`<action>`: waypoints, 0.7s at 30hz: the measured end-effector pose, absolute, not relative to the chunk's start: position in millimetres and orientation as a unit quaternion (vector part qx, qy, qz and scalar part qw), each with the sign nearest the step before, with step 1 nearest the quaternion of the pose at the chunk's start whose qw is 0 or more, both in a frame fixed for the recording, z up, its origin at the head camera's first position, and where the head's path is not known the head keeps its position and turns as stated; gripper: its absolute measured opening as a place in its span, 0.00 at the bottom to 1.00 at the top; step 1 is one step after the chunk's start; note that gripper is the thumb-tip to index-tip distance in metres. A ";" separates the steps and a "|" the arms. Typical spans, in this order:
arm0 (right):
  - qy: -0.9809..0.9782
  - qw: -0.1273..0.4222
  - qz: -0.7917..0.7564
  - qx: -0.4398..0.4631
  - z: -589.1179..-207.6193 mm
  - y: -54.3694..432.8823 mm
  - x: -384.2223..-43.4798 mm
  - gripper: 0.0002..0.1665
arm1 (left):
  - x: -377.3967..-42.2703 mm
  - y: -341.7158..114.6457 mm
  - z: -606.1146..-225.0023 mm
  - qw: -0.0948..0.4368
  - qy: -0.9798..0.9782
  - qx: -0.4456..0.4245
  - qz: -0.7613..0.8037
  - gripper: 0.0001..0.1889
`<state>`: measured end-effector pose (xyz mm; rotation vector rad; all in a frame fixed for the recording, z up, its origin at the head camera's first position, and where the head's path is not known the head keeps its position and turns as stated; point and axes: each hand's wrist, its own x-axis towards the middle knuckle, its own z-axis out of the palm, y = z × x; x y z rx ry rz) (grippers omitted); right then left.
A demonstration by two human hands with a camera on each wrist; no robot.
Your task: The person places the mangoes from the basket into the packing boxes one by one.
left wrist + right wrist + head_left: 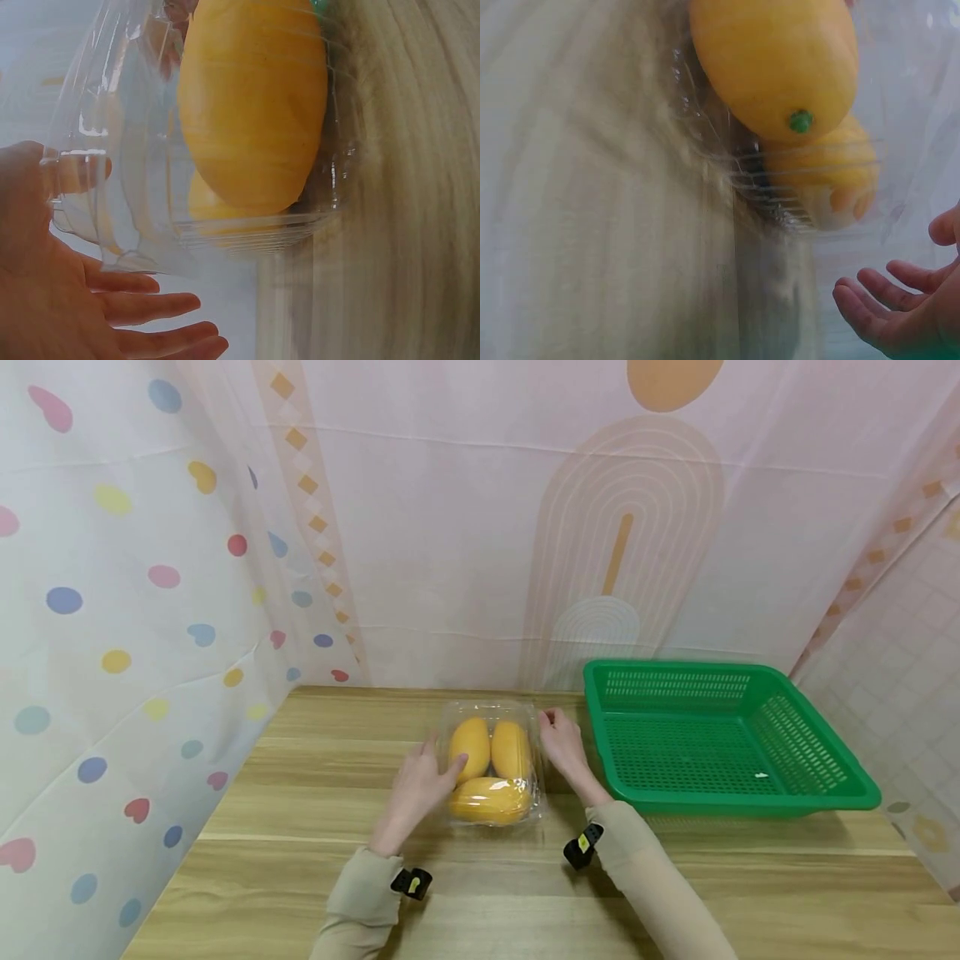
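Note:
A clear plastic clamshell box (487,707) sits in the middle of the table, its lid lying over several yellow oval fruits (490,799). One fruit (780,67) shows a small green stem end in the right wrist view. My left hand (420,781) is at the box's left side, thumb over the lid and the other fingers straight and spread. In the left wrist view the thumb appears to touch the clear plastic (97,217). By the box's far right corner is my right hand (561,745), fingers loosely bent; the right wrist view shows it apart from the box, holding nothing.
A green plastic basket (727,802) with slotted walls stands on the right of the wooden table (300,827). It has a small white spot on its floor. Patterned curtains (450,543) hang behind the table and at both sides.

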<state>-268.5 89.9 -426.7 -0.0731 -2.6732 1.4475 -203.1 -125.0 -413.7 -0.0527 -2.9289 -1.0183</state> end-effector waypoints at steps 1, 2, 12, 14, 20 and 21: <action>-0.877 0.049 0.477 -0.026 -427.6 89.5 -271.2 0.24 | -202.9 -124.9 -413.6 0.018 -0.944 -0.016 -0.328 0.40; -0.876 0.048 0.479 -0.028 -428.2 89.0 -273.5 0.23 | -202.7 -124.7 -413.7 0.014 -0.945 -0.014 -0.326 0.40; -0.857 0.035 0.512 -0.049 -436.5 82.1 -290.1 0.23 | -199.5 -120.4 -412.9 -0.014 -0.946 -0.001 -0.323 0.42; -0.852 0.030 0.520 -0.055 -438.3 81.1 -293.0 0.22 | -198.6 -120.4 -413.4 -0.011 -0.947 -0.002 -0.320 0.42; -0.828 0.025 0.555 -0.074 -442.9 78.0 -302.5 0.20 | -196.0 -121.3 -414.8 -0.009 -0.949 -0.004 -0.316 0.41; -0.822 0.025 0.564 -0.077 -443.6 77.6 -304.0 0.19 | -195.7 -121.4 -414.9 -0.010 -0.948 -0.003 -0.317 0.41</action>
